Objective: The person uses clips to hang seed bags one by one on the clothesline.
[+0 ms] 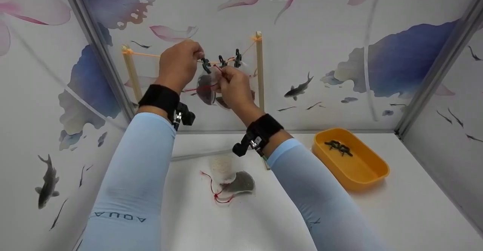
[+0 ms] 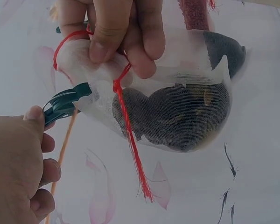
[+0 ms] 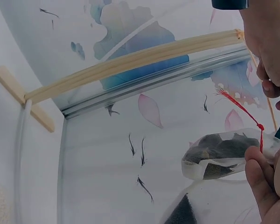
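Observation:
My left hand [image 1: 177,64] pinches a dark green clip [image 2: 63,102] between thumb and fingers, beside the orange string [image 2: 67,135]. The clip's tip meets the edge of a white mesh drawstring bag [image 2: 172,116] with dark lumps inside. Thumb and fingers of my right hand [image 1: 237,88] grip the gathered neck of that bag, near its red cord [image 2: 126,126]. The bag hangs below the string's level. To the right, two more dark clips, one nearer [image 1: 222,60] and one farther [image 1: 237,58], sit on the string, with other filled bags partly hidden behind my right hand.
Wooden posts stand left [image 1: 132,71] and right [image 1: 259,73], with the string tied between them. On the white table lie a pale-filled bag [image 1: 222,168] and a dark-filled bag [image 1: 241,183] with red cords. A yellow basin [image 1: 368,168] at right holds several clips [image 1: 339,148].

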